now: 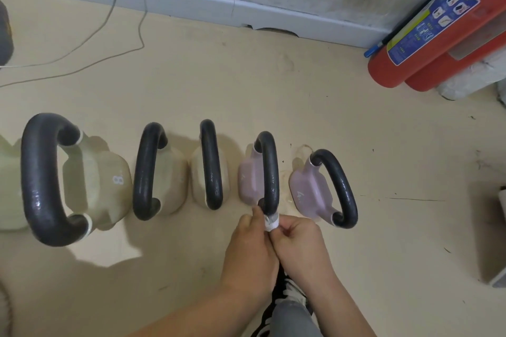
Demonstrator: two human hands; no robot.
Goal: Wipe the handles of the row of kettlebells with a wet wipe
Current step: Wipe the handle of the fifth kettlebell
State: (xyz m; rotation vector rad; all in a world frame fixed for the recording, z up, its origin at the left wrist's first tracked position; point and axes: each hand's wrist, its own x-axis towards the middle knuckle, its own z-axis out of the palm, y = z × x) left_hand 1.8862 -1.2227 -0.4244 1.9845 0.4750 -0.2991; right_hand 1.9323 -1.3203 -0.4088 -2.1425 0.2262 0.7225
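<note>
Several kettlebells with black handles stand in a row on the beige floor. The three at the left are cream: a large one marked 8 [95, 180], a second [169, 180] and a third [198, 175]. The two at the right are pink [249, 178] [309, 189]. A small white wet wipe [271, 222] is wrapped around the near end of the fourth kettlebell's handle [269, 172]. My left hand [250, 249] and my right hand [299, 241] meet there, and both pinch the wipe against the handle.
Two red fire extinguishers [435, 33] lean in the far right corner against the stained wall. White cables [120, 30] trail over the floor at the far left. A grey object [499, 279] sits at the right edge. My shoe [290, 293] is below my hands.
</note>
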